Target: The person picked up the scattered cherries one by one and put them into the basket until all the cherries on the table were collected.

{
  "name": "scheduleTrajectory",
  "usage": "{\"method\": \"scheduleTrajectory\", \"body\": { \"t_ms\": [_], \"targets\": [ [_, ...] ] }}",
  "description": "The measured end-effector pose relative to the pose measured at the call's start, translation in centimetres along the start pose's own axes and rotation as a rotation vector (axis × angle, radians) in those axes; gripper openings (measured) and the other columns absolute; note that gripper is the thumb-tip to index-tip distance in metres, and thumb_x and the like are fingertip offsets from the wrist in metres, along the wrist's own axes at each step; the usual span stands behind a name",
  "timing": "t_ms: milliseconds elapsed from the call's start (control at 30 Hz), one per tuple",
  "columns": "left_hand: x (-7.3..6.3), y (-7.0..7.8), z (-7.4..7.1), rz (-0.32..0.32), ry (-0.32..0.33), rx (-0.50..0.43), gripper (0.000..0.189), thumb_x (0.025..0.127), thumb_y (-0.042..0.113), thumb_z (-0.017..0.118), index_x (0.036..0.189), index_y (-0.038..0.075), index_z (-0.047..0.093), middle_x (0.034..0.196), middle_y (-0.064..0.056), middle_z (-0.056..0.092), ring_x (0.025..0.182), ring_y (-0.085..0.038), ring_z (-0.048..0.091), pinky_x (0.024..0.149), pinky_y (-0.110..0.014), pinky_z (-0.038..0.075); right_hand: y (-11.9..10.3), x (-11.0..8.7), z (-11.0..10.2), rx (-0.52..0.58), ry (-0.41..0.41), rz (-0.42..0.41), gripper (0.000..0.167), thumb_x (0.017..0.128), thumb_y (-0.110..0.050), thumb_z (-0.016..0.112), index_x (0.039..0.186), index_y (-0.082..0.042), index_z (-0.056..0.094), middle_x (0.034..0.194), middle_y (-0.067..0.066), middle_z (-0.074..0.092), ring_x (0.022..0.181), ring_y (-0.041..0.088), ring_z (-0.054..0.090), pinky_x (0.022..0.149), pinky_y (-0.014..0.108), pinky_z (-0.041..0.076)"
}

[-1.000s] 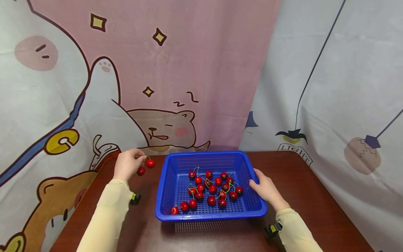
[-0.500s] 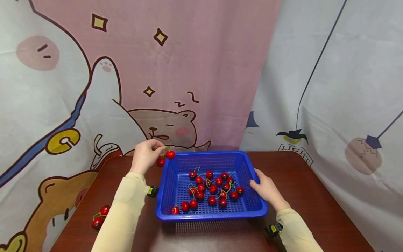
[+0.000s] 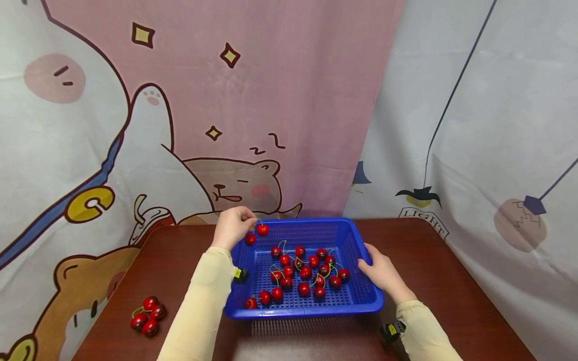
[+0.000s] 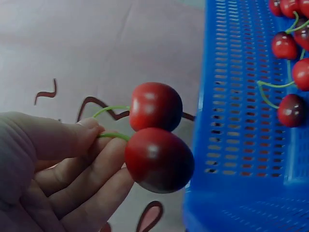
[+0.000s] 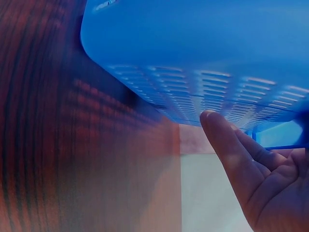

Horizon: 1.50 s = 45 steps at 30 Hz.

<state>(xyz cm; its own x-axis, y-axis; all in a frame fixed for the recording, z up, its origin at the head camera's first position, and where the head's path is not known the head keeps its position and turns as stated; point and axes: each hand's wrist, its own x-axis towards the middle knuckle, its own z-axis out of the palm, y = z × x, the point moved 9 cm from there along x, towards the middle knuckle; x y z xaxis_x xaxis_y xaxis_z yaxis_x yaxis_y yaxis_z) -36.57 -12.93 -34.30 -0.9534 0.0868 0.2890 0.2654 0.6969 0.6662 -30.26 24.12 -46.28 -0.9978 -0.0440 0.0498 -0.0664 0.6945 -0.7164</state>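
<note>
In the head view, my left hand (image 3: 232, 228) is over the left rear corner of a blue plastic basket (image 3: 302, 313). Its thumb and fingertips pinch the green stems of two cherries, one bright red (image 3: 262, 229) and one darker (image 3: 250, 239). Up close in the left wrist view, the pair of cherries (image 4: 159, 159) hangs beside the basket wall (image 4: 231, 111). My right hand (image 3: 383, 271) grips the basket's right rim, thumb on the inner side; the right wrist view has its fingers (image 5: 224, 140) against the outside of the slotted wall. Several cherries (image 3: 305, 272) with stems lie on the basket floor.
A small cluster of cherries (image 3: 150, 328) lies on the brown wooden table (image 3: 451, 281) at the left front, near its left edge. Behind the table hangs a curtain (image 3: 307, 110) with cartoon animals.
My left hand has carried the two cherries rightward, from beside the basket to over its rear left corner. The cherry cluster on the table has come out from behind the left sleeve.
</note>
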Motion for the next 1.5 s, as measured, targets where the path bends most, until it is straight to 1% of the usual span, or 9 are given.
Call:
{"method": "scheduleTrajectory", "body": {
  "t_ms": [267, 433, 633, 833, 1100, 1300, 1367, 1433, 1500],
  "targets": [
    [0.2, -0.8, 2.8, -0.023, -0.067, 0.102, 0.006, 0.087, 0.009, 0.072, 0.081, 0.007, 0.072, 0.068, -0.001, 0.067, 0.061, -0.015, 0.063, 0.063, -0.037, 0.051, 0.1, -0.1, 0.0, 0.005, 0.001, 0.008, 0.058, 0.097, -0.014, 0.056, 0.145, 0.009, 0.034, 0.129, 0.035, 0.054, 0.100, 0.041, 0.066, 0.078, 0.051, 0.055],
    [0.1, -1.1, 4.1, -0.033, -0.103, 0.165, 0.010, 0.086, 0.009, 0.072, 0.076, 0.009, 0.071, 0.063, 0.001, 0.062, 0.058, -0.015, 0.057, 0.061, -0.037, 0.049, 0.1, -0.1, 0.0, 0.009, 0.003, 0.004, 0.057, 0.096, -0.013, 0.056, 0.144, 0.009, 0.034, 0.129, 0.035, 0.054, 0.099, 0.040, 0.066, 0.077, 0.051, 0.056],
    [0.1, -1.6, 5.2, -0.031, -0.126, 0.276, 0.017, 0.084, 0.010, 0.074, 0.068, 0.012, 0.066, 0.069, 0.000, 0.063, 0.059, -0.017, 0.055, 0.060, -0.038, 0.050, 0.0, -0.1, -0.1, 0.008, 0.009, -0.003, 0.057, 0.096, -0.013, 0.056, 0.144, 0.010, 0.035, 0.128, 0.035, 0.055, 0.099, 0.041, 0.067, 0.078, 0.051, 0.055],
    [0.2, -2.3, 6.5, -0.040, -0.161, 0.368, 0.016, 0.083, 0.007, 0.071, 0.069, 0.014, 0.068, 0.074, -0.001, 0.066, 0.066, -0.019, 0.059, 0.061, -0.039, 0.052, 0.0, 0.0, -0.1, 0.000, 0.015, -0.012, 0.056, 0.096, -0.013, 0.056, 0.143, 0.010, 0.036, 0.128, 0.034, 0.055, 0.101, 0.041, 0.066, 0.081, 0.052, 0.054],
    [0.1, -2.6, 7.8, -0.060, -0.210, 0.414, 0.024, 0.082, 0.001, 0.064, 0.062, 0.014, 0.063, 0.065, 0.000, 0.060, 0.057, -0.018, 0.053, 0.051, -0.035, 0.047, 0.1, 0.0, -0.1, -0.001, 0.015, -0.009, 0.056, 0.096, -0.013, 0.057, 0.143, 0.009, 0.036, 0.128, 0.034, 0.055, 0.101, 0.042, 0.066, 0.081, 0.053, 0.054],
    [0.1, -3.3, 8.8, -0.091, -0.247, 0.409, 0.034, 0.080, -0.004, 0.058, 0.052, 0.015, 0.049, 0.054, 0.001, 0.045, 0.050, -0.016, 0.035, 0.044, -0.030, 0.031, 0.1, -0.1, 0.1, 0.014, 0.000, 0.007, 0.056, 0.097, -0.014, 0.056, 0.144, 0.009, 0.035, 0.129, 0.034, 0.054, 0.101, 0.042, 0.065, 0.079, 0.053, 0.055],
    [0.1, -3.4, 9.1, -0.097, -0.260, 0.404, 0.035, 0.078, -0.005, 0.057, 0.051, 0.015, 0.046, 0.053, 0.001, 0.042, 0.049, -0.016, 0.032, 0.043, -0.030, 0.028, 0.2, -0.1, 0.1, 0.014, 0.001, 0.007, 0.057, 0.097, -0.014, 0.057, 0.144, 0.009, 0.035, 0.129, 0.034, 0.054, 0.101, 0.041, 0.065, 0.079, 0.053, 0.055],
    [0.1, -3.5, 9.3, -0.093, -0.268, 0.404, 0.033, 0.077, -0.007, 0.059, 0.053, 0.014, 0.051, 0.055, 0.001, 0.047, 0.050, -0.016, 0.035, 0.044, -0.030, 0.031, 0.2, -0.1, 0.0, 0.012, 0.004, 0.006, 0.057, 0.097, -0.014, 0.057, 0.144, 0.008, 0.035, 0.129, 0.034, 0.054, 0.101, 0.041, 0.066, 0.079, 0.052, 0.055],
    [0.0, -3.5, 9.3, -0.089, -0.277, 0.401, 0.023, 0.077, -0.006, 0.063, 0.063, 0.013, 0.063, 0.065, 0.000, 0.058, 0.056, -0.016, 0.045, 0.049, -0.032, 0.041, 0.3, -0.1, 0.0, 0.008, 0.007, 0.006, 0.056, 0.097, -0.014, 0.056, 0.144, 0.008, 0.035, 0.129, 0.034, 0.054, 0.101, 0.042, 0.065, 0.079, 0.052, 0.055]
  ]
}}
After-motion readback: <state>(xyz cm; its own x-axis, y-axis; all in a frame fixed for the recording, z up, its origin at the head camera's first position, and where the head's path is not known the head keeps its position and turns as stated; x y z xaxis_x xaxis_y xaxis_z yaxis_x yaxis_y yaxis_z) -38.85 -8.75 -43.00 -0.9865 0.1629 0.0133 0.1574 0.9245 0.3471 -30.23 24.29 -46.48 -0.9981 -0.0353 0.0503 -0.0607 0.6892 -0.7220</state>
